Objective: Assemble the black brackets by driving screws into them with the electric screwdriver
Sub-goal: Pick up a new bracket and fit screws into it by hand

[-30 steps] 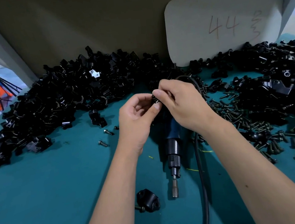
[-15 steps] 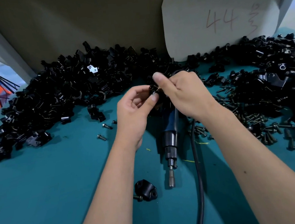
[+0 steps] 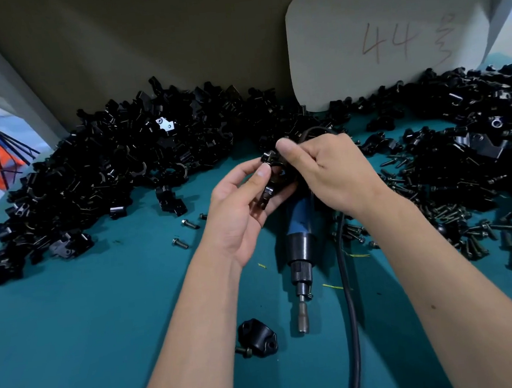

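the teal work mat (image 3: 76, 348) carries two big heaps: loose black bracket parts (image 3: 108, 182) along the back left, and more brackets mixed with screws (image 3: 454, 207) on the right, both within reach so the hands can feed themselves. the electric screwdriver (image 3: 298, 252) lies idle between the forearms, bit toward the person, its cable (image 3: 348, 309) trailing alongside, probably parked for a quick pickup. one bracket with a screw in it (image 3: 256, 337) lies near the bit. the left hand (image 3: 241, 213) curls thumb and fingers round a black bracket (image 3: 268, 189) held above the tool. the right hand (image 3: 327, 172) pinches at its top, likely seating a screw, though the screw itself is hidden.
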Tool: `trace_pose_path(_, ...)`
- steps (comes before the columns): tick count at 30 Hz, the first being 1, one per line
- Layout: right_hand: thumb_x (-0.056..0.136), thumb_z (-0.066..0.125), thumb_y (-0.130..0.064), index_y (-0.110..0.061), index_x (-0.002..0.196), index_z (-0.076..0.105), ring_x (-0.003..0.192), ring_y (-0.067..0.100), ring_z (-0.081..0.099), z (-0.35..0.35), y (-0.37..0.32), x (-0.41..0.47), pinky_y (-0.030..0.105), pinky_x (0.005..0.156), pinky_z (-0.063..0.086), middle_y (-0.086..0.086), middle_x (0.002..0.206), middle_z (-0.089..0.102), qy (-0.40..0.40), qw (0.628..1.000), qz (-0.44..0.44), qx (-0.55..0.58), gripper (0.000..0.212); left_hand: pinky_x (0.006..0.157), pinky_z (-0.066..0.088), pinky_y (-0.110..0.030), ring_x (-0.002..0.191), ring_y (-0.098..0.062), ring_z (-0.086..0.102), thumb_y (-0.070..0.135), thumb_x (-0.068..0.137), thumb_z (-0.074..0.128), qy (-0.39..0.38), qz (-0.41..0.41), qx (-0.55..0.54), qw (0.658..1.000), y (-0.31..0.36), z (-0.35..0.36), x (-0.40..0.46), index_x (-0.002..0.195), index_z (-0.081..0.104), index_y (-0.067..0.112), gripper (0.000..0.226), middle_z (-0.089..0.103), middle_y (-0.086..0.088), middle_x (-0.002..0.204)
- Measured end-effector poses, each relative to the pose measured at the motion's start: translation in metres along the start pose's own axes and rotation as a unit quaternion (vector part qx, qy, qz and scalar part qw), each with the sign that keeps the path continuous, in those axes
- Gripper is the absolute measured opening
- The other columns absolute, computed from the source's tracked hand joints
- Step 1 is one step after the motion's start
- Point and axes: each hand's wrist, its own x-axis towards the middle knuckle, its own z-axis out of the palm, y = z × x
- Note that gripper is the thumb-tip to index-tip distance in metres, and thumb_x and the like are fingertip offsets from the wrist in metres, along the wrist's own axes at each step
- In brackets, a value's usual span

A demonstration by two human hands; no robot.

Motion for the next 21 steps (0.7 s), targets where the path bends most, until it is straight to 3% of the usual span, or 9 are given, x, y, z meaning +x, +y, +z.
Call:
trace_pose_path(2, 0.107, 0.035, -0.056, -0.019, 0.056, 0.036, 0.046, 0.011, 0.035, -0.001, 0.002, -0.001, 0.035, 0.054, 0.031, -0.009, 0.047, 0.040, -0.028, 0.998, 0.028, 0.042, 0.063, 0.081, 0.062, -0.034, 0.102, -0.030, 0.074, 0.008, 0.094, 0.065, 0.009, -0.007, -0.001, 1.000, -0.001, -0.001, 0.000, 0.118, 0.065, -0.007, 0.029, 0.074, -0.021, 0.110)
trace_pose_path(6, 0.111, 0.038, -0.040, -0.019, 0.061, 0.042, 0.054, 0.016, 0.045, 0.000, -0.001, 0.001, 0.035, 0.058, 0.032, -0.005, 0.057, 0.049, -0.071, 0.997, -0.002, -0.004, 0.054, 0.076, 0.062, -0.031, 0.097, -0.027, 0.076, 0.013, 0.086, 0.069, 0.019, -0.003, 0.003, 1.000, 0.002, -0.005, 0.001, 0.111, 0.067, -0.004, 0.031, 0.076, -0.018, 0.106)
trace_pose_path(10, 0.106, 0.045, -0.055, -0.018, 0.049, 0.033, 0.042, 0.014, 0.034, 0.006, -0.003, 0.003, 0.033, 0.051, 0.027, -0.008, 0.040, 0.036, -0.004, 0.999, 0.037, 0.011, 0.069, 0.081, 0.062, -0.034, 0.100, -0.026, 0.075, 0.012, 0.091, 0.067, 0.018, 0.014, -0.002, 1.000, 0.002, -0.003, 0.000, 0.111, 0.068, -0.002, 0.024, 0.075, -0.018, 0.107)
trace_pose_path(12, 0.100, 0.039, -0.069, -0.020, 0.047, 0.041, 0.041, 0.011, 0.038, 0.008, -0.003, 0.002, 0.026, 0.048, 0.028, -0.011, 0.040, 0.042, 0.005, 0.998, 0.059, 0.033, 0.073, 0.082, 0.062, -0.033, 0.098, -0.026, 0.076, 0.009, 0.099, 0.062, 0.034, 0.019, -0.008, 0.999, 0.001, 0.001, 0.001, 0.106, 0.070, -0.001, 0.015, 0.076, -0.018, 0.106)
trace_pose_path(15, 0.093, 0.046, -0.073, -0.024, 0.072, 0.057, 0.058, 0.007, 0.051, 0.009, -0.004, 0.000, 0.028, 0.057, 0.039, -0.008, 0.064, 0.061, -0.022, 0.999, 0.013, 0.034, 0.055, 0.080, 0.061, -0.031, 0.091, -0.019, 0.075, 0.005, 0.103, 0.055, 0.047, 0.024, -0.031, 0.998, 0.002, 0.003, 0.002, 0.100, 0.067, 0.006, 0.012, 0.076, -0.009, 0.097)
trace_pose_path(18, 0.097, 0.065, -0.051, -0.021, 0.090, 0.057, 0.062, 0.005, 0.050, 0.009, -0.001, 0.000, 0.024, 0.059, 0.038, -0.009, 0.074, 0.058, -0.037, 0.998, -0.034, 0.048, 0.032, 0.080, 0.060, -0.030, 0.090, -0.016, 0.073, 0.006, 0.104, 0.054, 0.042, 0.026, -0.051, 0.997, 0.005, 0.003, 0.002, 0.099, 0.064, 0.010, 0.012, 0.075, -0.007, 0.096)
trace_pose_path(21, 0.098, 0.068, -0.044, -0.023, 0.095, 0.056, 0.060, 0.000, 0.049, 0.012, -0.001, -0.001, 0.021, 0.059, 0.034, -0.009, 0.078, 0.059, -0.028, 0.997, -0.039, 0.064, 0.024, 0.083, 0.060, -0.031, 0.091, -0.018, 0.071, 0.006, 0.104, 0.051, 0.038, 0.026, -0.068, 0.997, 0.006, 0.004, 0.002, 0.096, 0.063, 0.011, 0.015, 0.074, -0.008, 0.097)
